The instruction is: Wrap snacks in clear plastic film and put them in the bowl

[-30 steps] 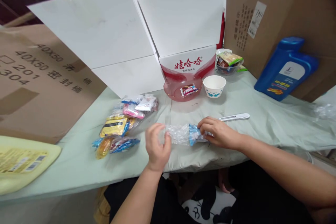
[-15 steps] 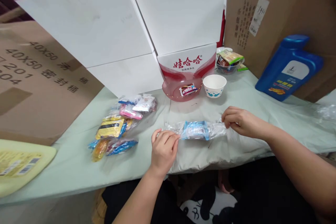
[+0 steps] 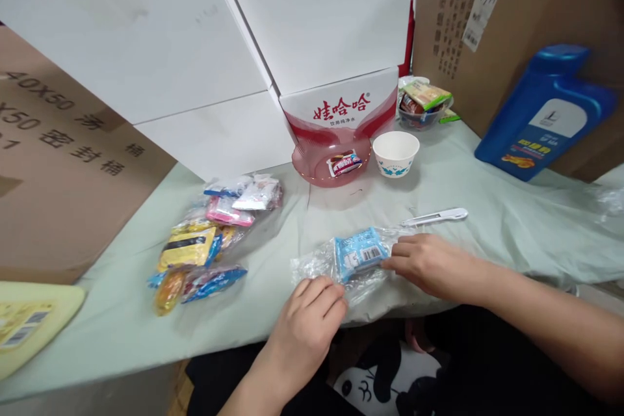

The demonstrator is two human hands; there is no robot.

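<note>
In front of me on the cloth lies a small light-blue snack packet point(image 3: 358, 255) with a barcode, amid crinkled clear plastic wrap point(image 3: 314, 265). My left hand point(image 3: 309, 322) is closed at the near left edge of the wrap, its fingers curled and pinching the film. At the packet's lower right corner, the fingertips of my right hand point(image 3: 433, 266) are pressed together on the film; whether they also touch the packet is hard to tell. A white utility knife point(image 3: 435, 216) lies just beyond my right hand.
Several bagged snacks point(image 3: 195, 247) are piled to the left. Further back stand a pink clear bowl point(image 3: 312, 172) holding one packet, a white paper bowl point(image 3: 396, 156) and a snack-filled tub point(image 3: 419, 118). A blue bottle point(image 3: 541, 120) stands right; boxes point(image 3: 336, 19) line the back.
My right hand has come left and nearer, from the knife's end to the packet's corner. The packet now lies tilted with its barcode showing, and my left hand is lower. The view has shifted slightly.
</note>
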